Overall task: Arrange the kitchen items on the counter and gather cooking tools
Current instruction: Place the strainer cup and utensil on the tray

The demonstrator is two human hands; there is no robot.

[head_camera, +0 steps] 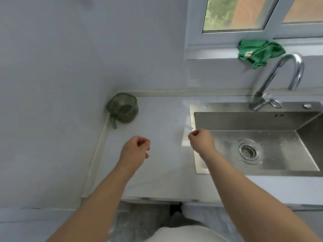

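A green see-through strainer bowl [123, 109] with a short handle stands in the back left corner of the white counter [160, 168], against the wall. My left hand [135, 149] hovers over the counter's middle with its fingers curled in and nothing in them. My right hand [201, 139] hangs over the left rim of the steel sink [286, 121], fingers also curled shut and holding nothing. Both hands are well apart from the strainer bowl.
The sink fills the right side, with a round drain [249, 151] in its floor and a curved chrome faucet [279, 79] behind it. A green cloth [258, 52] lies on the window sill. A wall bounds the counter on the left.
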